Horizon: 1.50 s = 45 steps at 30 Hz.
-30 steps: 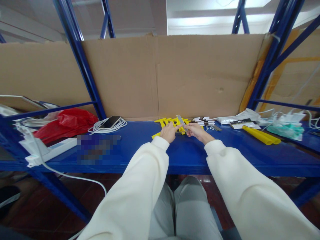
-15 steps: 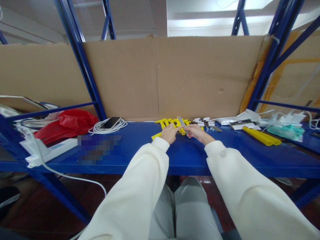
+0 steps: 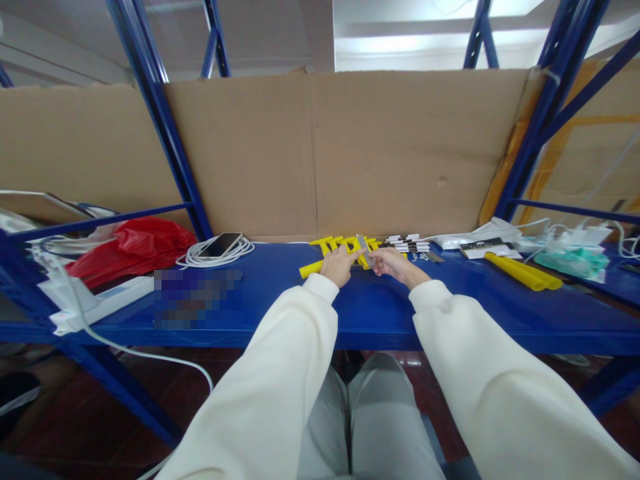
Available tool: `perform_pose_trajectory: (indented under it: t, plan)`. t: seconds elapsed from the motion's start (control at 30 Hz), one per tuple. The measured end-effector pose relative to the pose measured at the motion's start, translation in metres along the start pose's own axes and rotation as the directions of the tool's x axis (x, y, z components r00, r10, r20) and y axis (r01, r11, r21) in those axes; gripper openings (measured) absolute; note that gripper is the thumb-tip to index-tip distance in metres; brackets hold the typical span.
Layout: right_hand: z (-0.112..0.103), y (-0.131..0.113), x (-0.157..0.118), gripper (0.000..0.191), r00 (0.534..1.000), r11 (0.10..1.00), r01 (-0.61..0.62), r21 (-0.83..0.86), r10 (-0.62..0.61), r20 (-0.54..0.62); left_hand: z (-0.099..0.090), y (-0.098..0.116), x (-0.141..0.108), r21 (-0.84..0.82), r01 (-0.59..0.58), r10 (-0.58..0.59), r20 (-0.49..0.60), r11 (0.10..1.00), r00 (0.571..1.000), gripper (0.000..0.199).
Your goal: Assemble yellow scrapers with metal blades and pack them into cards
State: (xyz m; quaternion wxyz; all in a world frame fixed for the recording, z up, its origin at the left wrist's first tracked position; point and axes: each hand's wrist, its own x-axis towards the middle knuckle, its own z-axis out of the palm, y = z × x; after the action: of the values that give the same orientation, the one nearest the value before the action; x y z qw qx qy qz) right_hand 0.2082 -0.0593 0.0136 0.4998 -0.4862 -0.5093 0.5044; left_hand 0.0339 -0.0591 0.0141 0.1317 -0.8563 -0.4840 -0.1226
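Observation:
My left hand (image 3: pixel 338 265) is closed round a yellow T-shaped scraper (image 3: pixel 311 269), its round handle poking out to the left. Pinched in the fingers of my right hand (image 3: pixel 395 265) is a flat grey blade (image 3: pixel 363 244), tilted and held against the scraper's head. My fingers hide where the two meet. Right behind my hands lie several more yellow scrapers (image 3: pixel 327 241) in a row. To their right sits a stack of small white-and-black pieces (image 3: pixel 404 243), with small metal bits (image 3: pixel 431 257) beside it.
The blue shelf (image 3: pixel 280 313) is backed by a cardboard sheet (image 3: pixel 240 153). On the left are a phone (image 3: pixel 223 245) on a coiled white cable (image 3: pixel 245 251), a red plastic bag (image 3: pixel 155 243) and a white power strip (image 3: pixel 115 300). Two yellow tubes (image 3: pixel 523 273) lie right.
The scraper's handle has shifted slightly left and up in my left hand. The grey blade has turned a little and sits slightly lower. Both arms stay nearly where they were.

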Motion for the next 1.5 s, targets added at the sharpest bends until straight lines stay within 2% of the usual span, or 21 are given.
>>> perform_pose_trajectory:
  t: [0.1,0.2,0.37,0.63,1.07,1.13,1.2,1.27,1.3,1.33,1.37,1.43,1.5]
  plan:
    - [-0.002,-0.002,0.002,0.029,0.997,0.997,-0.017,0.072,0.022,-0.069,0.001,0.002,-0.001,0.0,-0.053,0.053,-0.016,0.999,0.998,0.076]
    - [-0.005,-0.002,0.006,0.021,0.99,0.995,0.024,0.096,-0.01,-0.138,0.001,0.006,-0.002,0.012,-0.119,0.119,-0.034,0.993,0.992,0.074]
    - [-0.007,0.001,0.01,0.015,0.984,0.996,0.053,0.072,-0.039,-0.175,0.003,0.012,-0.002,0.023,-0.166,0.167,-0.044,0.986,0.985,0.072]
    - [-0.01,0.004,0.014,0.027,0.975,0.995,0.1,-0.011,-0.101,-0.199,0.007,0.011,-0.001,0.057,-0.174,0.177,-0.056,0.983,0.983,0.074]
    - [-0.013,0.006,0.016,0.024,0.977,0.99,0.113,-0.089,-0.127,-0.171,0.003,0.01,-0.002,-0.038,-0.139,0.139,-0.009,0.99,0.99,0.073]
    - [-0.018,0.007,0.019,0.022,0.967,0.989,0.117,-0.089,-0.134,-0.218,0.003,0.009,-0.002,-0.047,-0.116,0.116,0.009,0.992,0.993,0.071]
    - [-0.027,0.006,0.023,0.019,0.929,0.979,0.124,-0.16,-0.171,-0.328,0.002,0.007,-0.002,-0.07,-0.069,0.071,0.029,0.995,0.997,0.068]
    - [-0.039,0.006,0.026,0.016,0.861,0.93,0.092,-0.357,-0.254,-0.441,0.001,0.005,-0.002,-0.106,-0.006,0.011,0.048,0.994,0.999,0.064]
    - [-0.046,0.005,0.027,0.015,0.824,0.87,0.049,-0.49,-0.313,-0.473,0.001,0.005,-0.002,-0.124,0.024,-0.017,0.055,0.992,0.998,0.062]
    - [-0.053,0.006,0.028,0.015,0.807,0.79,-0.005,-0.613,-0.359,-0.469,0.001,0.005,-0.002,-0.138,0.05,-0.042,0.06,0.989,0.997,0.061]
    - [-0.059,0.006,0.028,0.017,0.798,0.703,-0.069,-0.708,-0.387,-0.462,0.002,0.005,-0.002,-0.148,0.069,-0.06,0.063,0.987,0.996,0.06]
    - [-0.069,0.008,0.027,0.022,0.809,0.555,-0.184,-0.811,-0.383,-0.446,0.002,0.004,-0.002,-0.156,0.085,-0.076,0.064,0.984,0.995,0.06]
    - [-0.074,0.01,0.026,0.027,0.822,0.472,-0.275,-0.838,-0.337,-0.459,0.003,0.004,-0.002,-0.159,0.083,-0.073,0.067,0.984,0.995,0.06]
